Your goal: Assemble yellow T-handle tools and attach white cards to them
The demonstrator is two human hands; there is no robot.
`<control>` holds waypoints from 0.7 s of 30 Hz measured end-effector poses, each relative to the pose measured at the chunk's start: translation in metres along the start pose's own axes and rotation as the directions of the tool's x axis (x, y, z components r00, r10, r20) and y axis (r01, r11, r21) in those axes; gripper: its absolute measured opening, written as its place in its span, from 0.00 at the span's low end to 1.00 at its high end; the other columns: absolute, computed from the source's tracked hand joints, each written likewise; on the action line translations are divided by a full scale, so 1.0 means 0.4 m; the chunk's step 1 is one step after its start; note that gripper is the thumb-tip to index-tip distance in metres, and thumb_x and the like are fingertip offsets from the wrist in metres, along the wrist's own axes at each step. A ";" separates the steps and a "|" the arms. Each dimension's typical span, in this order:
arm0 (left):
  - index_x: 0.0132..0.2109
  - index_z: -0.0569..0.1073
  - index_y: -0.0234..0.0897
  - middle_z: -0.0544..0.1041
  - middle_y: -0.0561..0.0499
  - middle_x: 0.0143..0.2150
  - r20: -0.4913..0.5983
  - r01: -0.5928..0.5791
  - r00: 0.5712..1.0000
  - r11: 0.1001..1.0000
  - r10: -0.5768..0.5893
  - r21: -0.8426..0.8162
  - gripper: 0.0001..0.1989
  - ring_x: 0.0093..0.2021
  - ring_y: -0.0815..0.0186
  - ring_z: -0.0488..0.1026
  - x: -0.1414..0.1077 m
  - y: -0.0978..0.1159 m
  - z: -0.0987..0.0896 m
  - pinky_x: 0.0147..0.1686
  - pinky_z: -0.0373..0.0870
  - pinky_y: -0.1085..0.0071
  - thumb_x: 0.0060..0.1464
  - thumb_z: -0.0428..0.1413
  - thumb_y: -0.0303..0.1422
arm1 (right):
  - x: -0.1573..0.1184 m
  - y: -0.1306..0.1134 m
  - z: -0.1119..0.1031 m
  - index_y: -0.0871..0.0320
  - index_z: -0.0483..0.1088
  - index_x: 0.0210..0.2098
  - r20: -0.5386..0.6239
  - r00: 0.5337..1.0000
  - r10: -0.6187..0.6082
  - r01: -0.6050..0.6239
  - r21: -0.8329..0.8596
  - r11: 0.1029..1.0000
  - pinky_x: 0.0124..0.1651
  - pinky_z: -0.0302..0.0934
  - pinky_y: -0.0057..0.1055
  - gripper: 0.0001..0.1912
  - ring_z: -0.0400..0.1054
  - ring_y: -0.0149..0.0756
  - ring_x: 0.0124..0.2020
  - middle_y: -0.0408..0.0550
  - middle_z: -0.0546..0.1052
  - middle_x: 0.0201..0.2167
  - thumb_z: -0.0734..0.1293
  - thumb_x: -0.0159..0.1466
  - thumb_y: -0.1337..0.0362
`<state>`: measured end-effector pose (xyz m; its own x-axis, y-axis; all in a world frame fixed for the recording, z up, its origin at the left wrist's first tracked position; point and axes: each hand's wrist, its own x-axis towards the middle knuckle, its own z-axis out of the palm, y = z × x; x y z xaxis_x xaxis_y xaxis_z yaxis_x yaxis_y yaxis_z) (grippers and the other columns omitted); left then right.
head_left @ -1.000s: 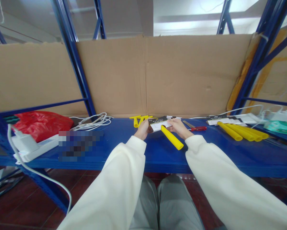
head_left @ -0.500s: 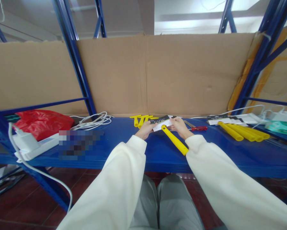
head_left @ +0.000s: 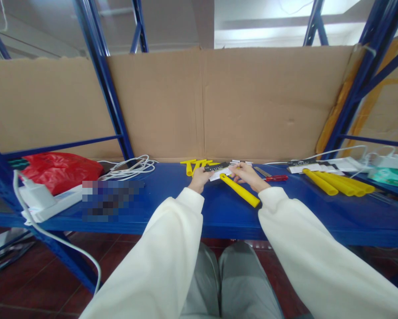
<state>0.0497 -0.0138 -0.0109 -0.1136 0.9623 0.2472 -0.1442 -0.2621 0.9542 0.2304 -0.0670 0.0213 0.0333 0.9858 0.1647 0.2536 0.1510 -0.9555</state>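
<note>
In the head view, a yellow-handled scraper (head_left: 240, 190) with a flat black-and-white head (head_left: 218, 172) is held between my hands above the blue shelf. My left hand (head_left: 199, 178) is closed on the left end of the head. At the right end, my right hand (head_left: 246, 175) has its fingers bent in a pinch near where the handle joins. The handle slants down to the right, its free end close to my right cuff. Behind my left hand lie several yellow T-shaped pieces (head_left: 188, 167). A screwdriver with a red handle (head_left: 276, 178) rests to the right of my right hand.
Several similar yellow-handled scrapers (head_left: 320, 182) lie at the right on the blue shelf (head_left: 172, 217). At the left are a white power strip (head_left: 59, 204), a coiled white cable (head_left: 132, 168) and a red plastic bag (head_left: 62, 170). A cardboard panel (head_left: 245, 102) stands behind.
The scraper has shifted slightly left, its handle end rising a little. My right hand has moved left along the head, and its fingers have curled in.
</note>
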 end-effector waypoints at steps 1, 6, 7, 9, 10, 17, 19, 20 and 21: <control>0.29 0.75 0.34 0.79 0.49 0.27 0.009 0.033 0.999 0.999 -0.033 0.010 0.11 0.32 0.62 0.80 -0.001 0.003 -0.001 0.43 0.80 0.63 0.40 0.62 0.16 | -0.003 0.001 0.002 0.55 0.64 0.34 0.046 0.999 -0.011 0.012 -0.019 1.000 0.27 0.65 0.22 0.15 0.68 0.26 0.25 0.40 0.75 0.27 0.74 0.60 0.57; 0.34 0.76 0.34 0.78 0.50 0.29 0.040 0.121 0.992 0.992 -0.122 0.024 0.13 0.34 0.62 0.80 -0.011 0.022 -0.002 0.44 0.79 0.61 0.42 0.61 0.15 | -0.003 0.023 0.013 0.54 0.63 0.36 0.218 0.974 -0.055 0.045 0.053 0.998 0.29 0.72 0.29 0.22 0.72 0.29 0.26 0.39 0.75 0.32 0.79 0.52 0.63; 0.35 0.76 0.34 0.78 0.50 0.29 0.034 0.126 0.991 0.992 -0.127 0.026 0.13 0.34 0.62 0.80 -0.013 0.025 -0.001 0.44 0.79 0.60 0.42 0.62 0.15 | -0.002 0.027 0.015 0.54 0.63 0.37 0.234 0.970 -0.059 0.043 0.070 0.997 0.28 0.73 0.30 0.23 0.72 0.29 0.25 0.38 0.74 0.32 0.79 0.51 0.64; 0.36 0.75 0.34 0.79 0.49 0.30 0.004 0.137 0.991 0.990 -0.137 0.039 0.13 0.35 0.62 0.80 -0.018 0.029 0.002 0.44 0.79 0.60 0.42 0.62 0.15 | -0.001 0.033 0.016 0.54 0.64 0.38 0.259 0.964 -0.059 0.042 0.071 0.997 0.25 0.73 0.29 0.24 0.71 0.27 0.22 0.36 0.73 0.31 0.79 0.50 0.66; 0.36 0.75 0.33 0.79 0.48 0.32 -0.018 0.141 0.990 0.989 -0.140 0.046 0.13 0.36 0.61 0.80 -0.020 0.031 0.004 0.45 0.79 0.59 0.43 0.62 0.15 | -0.001 0.033 0.017 0.53 0.64 0.39 0.268 0.962 -0.057 0.042 0.063 0.997 0.24 0.72 0.28 0.23 0.70 0.27 0.21 0.35 0.73 0.30 0.79 0.51 0.67; 0.38 0.75 0.31 0.81 0.40 0.46 -0.106 0.071 0.992 0.993 -0.062 0.090 0.16 0.49 0.56 0.80 -0.035 0.047 0.014 0.49 0.78 0.59 0.41 0.60 0.13 | -0.006 0.023 0.021 0.54 0.66 0.35 0.295 0.954 -0.060 0.056 0.020 0.998 0.21 0.69 0.25 0.17 0.69 0.28 0.17 0.33 0.72 0.21 0.77 0.52 0.68; 0.38 0.76 0.31 0.81 0.40 0.47 -0.131 0.051 0.991 0.992 -0.036 0.114 0.16 0.51 0.55 0.79 -0.037 0.050 0.014 0.52 0.76 0.58 0.41 0.60 0.13 | -0.006 0.021 0.021 0.55 0.68 0.33 0.313 0.947 -0.074 0.073 0.013 0.997 0.21 0.68 0.25 0.14 0.69 0.28 0.18 0.34 0.73 0.21 0.77 0.52 0.68; 0.38 0.76 0.31 0.81 0.40 0.48 -0.137 0.043 0.990 0.992 -0.026 0.122 0.16 0.52 0.55 0.79 -0.038 0.050 0.014 0.53 0.75 0.58 0.41 0.59 0.13 | -0.007 0.020 0.021 0.56 0.70 0.32 0.319 0.944 -0.084 0.087 0.007 0.996 0.21 0.68 0.25 0.13 0.69 0.28 0.18 0.35 0.74 0.22 0.76 0.52 0.68; 0.38 0.76 0.32 0.81 0.40 0.48 -0.137 0.037 0.990 0.991 -0.020 0.127 0.16 0.53 0.55 0.79 -0.038 0.051 0.014 0.54 0.75 0.58 0.41 0.60 0.13 | -0.008 0.019 0.020 0.56 0.71 0.32 0.323 0.942 -0.095 0.101 -0.002 0.995 0.21 0.68 0.25 0.11 0.68 0.28 0.18 0.36 0.75 0.22 0.76 0.52 0.68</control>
<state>0.0539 -0.0334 0.0057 -0.2443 0.9482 0.2029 -0.0225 -0.2147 0.9764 0.2246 -0.0683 0.0115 -0.3050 0.9377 0.1662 0.2579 0.2494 -0.9334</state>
